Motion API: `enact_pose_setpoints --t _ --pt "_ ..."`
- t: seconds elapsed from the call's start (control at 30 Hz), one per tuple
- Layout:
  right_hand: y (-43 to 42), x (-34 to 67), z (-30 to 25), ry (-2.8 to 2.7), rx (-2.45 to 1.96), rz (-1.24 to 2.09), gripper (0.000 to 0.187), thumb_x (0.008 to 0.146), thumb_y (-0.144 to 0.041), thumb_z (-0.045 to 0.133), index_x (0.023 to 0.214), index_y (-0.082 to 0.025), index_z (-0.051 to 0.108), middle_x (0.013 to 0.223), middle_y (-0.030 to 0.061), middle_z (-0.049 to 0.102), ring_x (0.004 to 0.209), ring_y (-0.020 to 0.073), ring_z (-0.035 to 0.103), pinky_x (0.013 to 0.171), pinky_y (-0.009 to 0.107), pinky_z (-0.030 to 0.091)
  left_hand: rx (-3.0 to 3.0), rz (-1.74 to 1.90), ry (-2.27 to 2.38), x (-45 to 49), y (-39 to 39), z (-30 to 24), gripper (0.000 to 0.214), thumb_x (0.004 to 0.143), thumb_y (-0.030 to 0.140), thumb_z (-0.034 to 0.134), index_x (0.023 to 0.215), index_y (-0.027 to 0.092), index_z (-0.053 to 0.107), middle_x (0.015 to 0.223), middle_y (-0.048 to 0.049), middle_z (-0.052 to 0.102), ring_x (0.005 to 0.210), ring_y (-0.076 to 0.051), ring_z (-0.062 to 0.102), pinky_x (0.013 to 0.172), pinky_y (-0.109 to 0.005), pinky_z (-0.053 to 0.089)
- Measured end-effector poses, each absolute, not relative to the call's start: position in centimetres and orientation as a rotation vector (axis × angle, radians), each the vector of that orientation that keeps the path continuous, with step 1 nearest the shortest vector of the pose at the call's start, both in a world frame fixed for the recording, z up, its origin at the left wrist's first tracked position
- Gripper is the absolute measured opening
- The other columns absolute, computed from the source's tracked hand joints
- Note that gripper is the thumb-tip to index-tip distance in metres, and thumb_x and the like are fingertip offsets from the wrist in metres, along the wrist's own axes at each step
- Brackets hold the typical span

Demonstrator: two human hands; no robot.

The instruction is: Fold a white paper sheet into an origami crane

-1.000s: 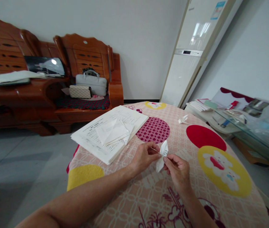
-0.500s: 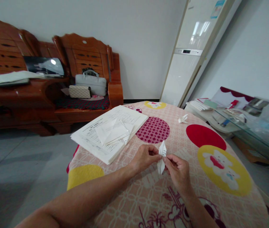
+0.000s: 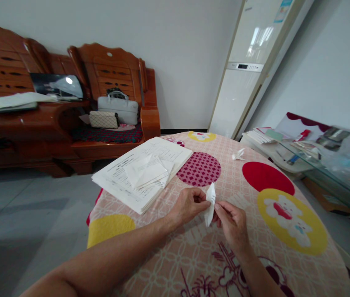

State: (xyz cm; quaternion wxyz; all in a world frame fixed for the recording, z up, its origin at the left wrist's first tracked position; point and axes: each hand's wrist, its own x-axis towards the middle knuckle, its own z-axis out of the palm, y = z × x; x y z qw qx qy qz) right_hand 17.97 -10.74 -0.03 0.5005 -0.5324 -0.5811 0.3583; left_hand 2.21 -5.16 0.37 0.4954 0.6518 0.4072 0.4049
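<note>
Between my two hands stands a small folded piece of white paper, a narrow pointed shape with a little print on it. My left hand pinches its left side between thumb and fingers. On the other side, my right hand has its thumb and fingertips closed on the paper's right edge. Part of the right fingers is hidden behind the thumb and paper. Both hands are just above the patterned tablecloth.
A stack of printed sheets lies left of my hands, with folded paper pieces on top. A small folded paper figure sits at the far right of the table. Beyond it is a glass shelf with papers and a plastic bag.
The folded paper has turned slightly between my fingers, so its face looks narrower and less creased. My right thumb has shifted a little up and right. The rest is unchanged.
</note>
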Motion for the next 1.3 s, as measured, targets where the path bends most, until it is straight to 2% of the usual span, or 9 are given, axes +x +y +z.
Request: enact_pose_setpoints --t 0.37,0.53,0.77,0.9,1.07,1.3 --pt "-10.4 17.9 0.1 -1.291 -1.252 1.052 0.027 0.08 -0.041 0.064 0.07 -0.016 0.067 0.053 0.0006 0.061 0.047 0.0133 0.052 0.044 0.023 0.038 1.559 0.953 0.985 2.1 -5.2 0.6 0.015 0.069 0.025 0.067 0.064 0.012 0.061 0.057 0.0025 0.052 0.053 -0.008 0.044 0.05 -0.019 0.033" --pt "-10.2 18.0 -0.5 -1.263 -1.293 1.053 0.028 0.078 -0.042 0.068 0.068 -0.016 0.066 0.053 -0.0001 0.06 0.045 0.0118 0.049 0.043 0.022 0.036 1.577 0.923 0.964 2.0 -5.3 0.6 0.015 0.072 0.025 0.064 0.066 0.011 0.062 0.058 0.0009 0.055 0.053 -0.009 0.047 0.051 -0.02 0.034" --pt "-10.4 17.8 -0.4 -1.324 -1.324 0.919 0.028 0.079 -0.039 0.067 0.063 -0.017 0.059 0.052 -0.0031 0.051 0.047 0.0103 0.043 0.044 0.021 0.032 1.579 0.882 0.887 2.0 -5.3 0.4 0.016 0.076 0.027 0.061 0.074 0.012 0.066 0.066 -0.0018 0.061 0.061 -0.012 0.054 0.055 -0.021 0.038" --pt "-10.8 17.6 0.0 -1.408 -1.333 0.75 0.029 0.079 -0.034 0.067 0.059 -0.018 0.054 0.05 -0.0047 0.044 0.047 0.0094 0.038 0.045 0.021 0.03 1.554 0.912 0.859 2.1 -5.4 0.4 0.02 0.073 0.031 0.069 0.073 0.011 0.065 0.067 -0.0013 0.059 0.061 -0.011 0.052 0.056 -0.021 0.037" --pt "-11.3 17.5 0.4 -1.463 -1.321 0.6 0.018 0.08 -0.031 0.066 0.068 -0.017 0.065 0.058 -0.0016 0.053 0.053 0.0117 0.046 0.05 0.023 0.036 1.518 0.982 0.822 2.1 -5.4 0.2 0.026 0.074 0.035 0.071 0.07 0.011 0.063 0.065 -0.0015 0.057 0.06 -0.011 0.05 0.055 -0.022 0.035" --pt "-11.2 17.9 0.8 -1.26 -1.252 0.968 0.023 0.078 -0.038 0.069 0.068 -0.017 0.067 0.052 -0.0018 0.053 0.049 0.0117 0.046 0.047 0.023 0.036 1.403 0.911 0.637 1.7 -5.1 0.4 0.03 0.075 0.037 0.073 0.073 0.011 0.058 0.063 0.0014 0.051 0.057 -0.007 0.042 0.053 -0.021 0.029"
